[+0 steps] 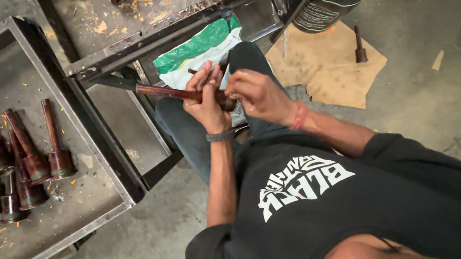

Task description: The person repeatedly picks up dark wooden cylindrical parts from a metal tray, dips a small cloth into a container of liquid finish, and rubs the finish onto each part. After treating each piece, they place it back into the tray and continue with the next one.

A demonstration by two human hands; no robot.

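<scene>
While a bunch of finished-looking dark red turned pieces (pixel 10 168) already stand on the metal tray (pixel 87 142), one more piece (pixel 170 91) is gripped over the lap, left hand (pixel 207 105) fingers wrapped round it, right hand (pixel 256 93) fingers curled at its end, so I'd guess partway through.

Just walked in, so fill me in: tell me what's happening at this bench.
A seated person holds a dark reddish-brown turned rod over their lap, left hand gripping it, right hand at its thick end. On the metal tray at their left stand similar finished pieces. One more piece stands on cardboard.
</scene>
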